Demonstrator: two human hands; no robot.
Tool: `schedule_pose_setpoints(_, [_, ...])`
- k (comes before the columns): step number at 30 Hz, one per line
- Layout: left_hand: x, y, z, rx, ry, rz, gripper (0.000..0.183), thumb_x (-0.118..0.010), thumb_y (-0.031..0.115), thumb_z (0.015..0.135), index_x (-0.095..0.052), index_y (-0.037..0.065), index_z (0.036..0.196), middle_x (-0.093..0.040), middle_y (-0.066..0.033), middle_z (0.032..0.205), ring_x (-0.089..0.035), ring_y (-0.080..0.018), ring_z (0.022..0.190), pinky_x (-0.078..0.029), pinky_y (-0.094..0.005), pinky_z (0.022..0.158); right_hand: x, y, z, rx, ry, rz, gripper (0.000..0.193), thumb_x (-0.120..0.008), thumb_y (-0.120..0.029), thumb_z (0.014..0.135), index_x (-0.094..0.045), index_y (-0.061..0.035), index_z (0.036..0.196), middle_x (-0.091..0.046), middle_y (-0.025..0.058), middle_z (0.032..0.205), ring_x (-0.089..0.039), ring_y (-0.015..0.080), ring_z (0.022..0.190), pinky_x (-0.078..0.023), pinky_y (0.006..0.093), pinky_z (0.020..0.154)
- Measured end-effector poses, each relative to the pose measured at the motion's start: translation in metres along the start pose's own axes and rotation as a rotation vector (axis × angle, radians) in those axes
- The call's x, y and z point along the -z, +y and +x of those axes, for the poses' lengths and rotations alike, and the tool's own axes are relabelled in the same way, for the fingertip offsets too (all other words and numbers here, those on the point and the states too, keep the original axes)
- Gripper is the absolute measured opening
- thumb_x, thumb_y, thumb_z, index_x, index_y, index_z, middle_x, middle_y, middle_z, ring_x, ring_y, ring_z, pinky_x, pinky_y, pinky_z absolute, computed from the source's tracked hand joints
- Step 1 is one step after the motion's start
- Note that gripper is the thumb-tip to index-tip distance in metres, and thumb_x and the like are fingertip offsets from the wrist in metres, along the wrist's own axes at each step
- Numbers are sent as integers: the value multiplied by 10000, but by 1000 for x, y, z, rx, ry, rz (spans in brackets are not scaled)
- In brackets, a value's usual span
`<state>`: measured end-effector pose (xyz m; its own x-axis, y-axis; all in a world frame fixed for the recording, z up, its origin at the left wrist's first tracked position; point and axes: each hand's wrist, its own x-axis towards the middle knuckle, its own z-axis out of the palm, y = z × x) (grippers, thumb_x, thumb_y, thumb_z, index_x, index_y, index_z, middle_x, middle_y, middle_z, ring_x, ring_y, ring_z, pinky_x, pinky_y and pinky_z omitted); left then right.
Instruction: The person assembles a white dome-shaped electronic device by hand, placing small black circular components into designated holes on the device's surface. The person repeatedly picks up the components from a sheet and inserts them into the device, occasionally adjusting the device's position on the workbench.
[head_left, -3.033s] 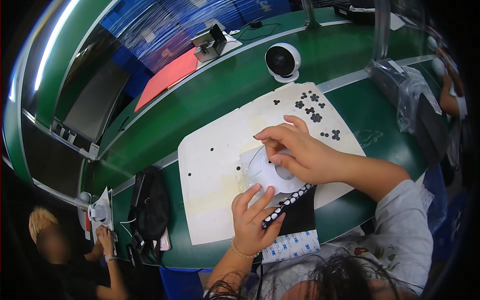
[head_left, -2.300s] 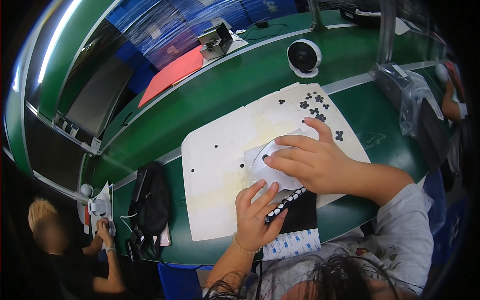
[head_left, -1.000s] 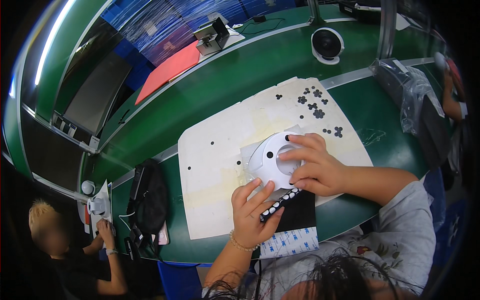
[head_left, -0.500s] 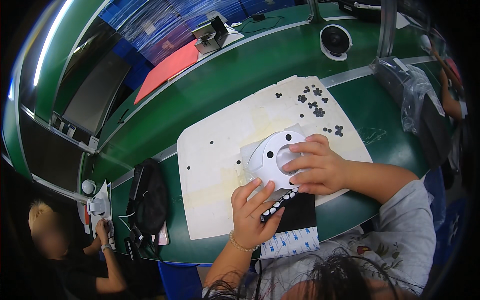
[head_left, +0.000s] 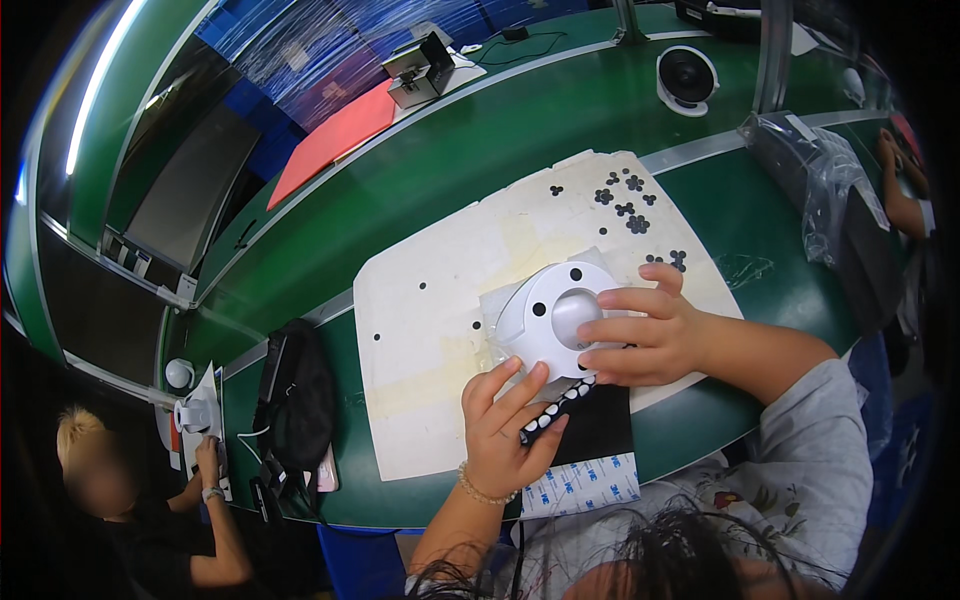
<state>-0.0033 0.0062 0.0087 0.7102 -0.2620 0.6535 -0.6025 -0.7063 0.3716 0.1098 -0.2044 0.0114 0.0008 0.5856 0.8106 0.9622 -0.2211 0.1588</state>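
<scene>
The left hand (head_left: 508, 425) is bent inward, pinching a black strip with white dots (head_left: 562, 408) between thumb and fingers, while two of its fingertips rest against the lower left edge of a white rounded part (head_left: 547, 343). The right hand (head_left: 652, 338) is loosely spread: thumb and forefinger stand a little apart over the part's right side, and the upper fingers fan away from it. Whether the right fingertips press on the surface cannot be told.

The white part lies between the two hands, just above the left fingertips and to the left of the right palm, its round opening facing up. Two black discs show on its rim, one at the top (head_left: 576, 274) and one at the left (head_left: 540, 309). Beneath the part is a pale board (head_left: 425, 385) on the green desk (head_left: 347, 410), with clusters of black discs (head_left: 637, 225) at the board's upper right.

Compared with half a second earlier, the right hand has shifted rightward, uncovering more of the opening. The left hand and the part keep their places, and a white round-headed device (head_left: 687, 80) beyond the board has moved farther right.
</scene>
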Motion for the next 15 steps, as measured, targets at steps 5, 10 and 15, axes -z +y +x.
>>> schedule_pose_setpoints(5, [-3,-2,1,-11,59,-19,172,-689,114,643,-620,43,783,-569,-59,1171,-453,-275,1116,-346,-397,857,2,2,-1,38,27,-97,180,-601,-352,787,-612,-249,934,-551,-51,1119,-447,154,1124,-155,441,999])
schedule_pose_setpoints(10, [-2,-2,0,-14,58,-10,174,-692,115,640,-615,40,778,-571,-64,1167,-457,-283,1110,-346,-399,857,6,-1,-1,-30,3,16,215,-584,-383,794,-625,-248,956,-538,-35,1148,-440,173,1129,-152,446,996])
schedule_pose_setpoints(15, [-3,-1,1,-9,59,-4,176,-692,108,638,-614,39,780,-565,-65,1175,-455,-286,1112,-344,-401,860,0,-1,-4,-42,-63,141,249,-587,-405,790,-643,-248,975,-523,-11,1174,-424,207,1145,-190,438,967])
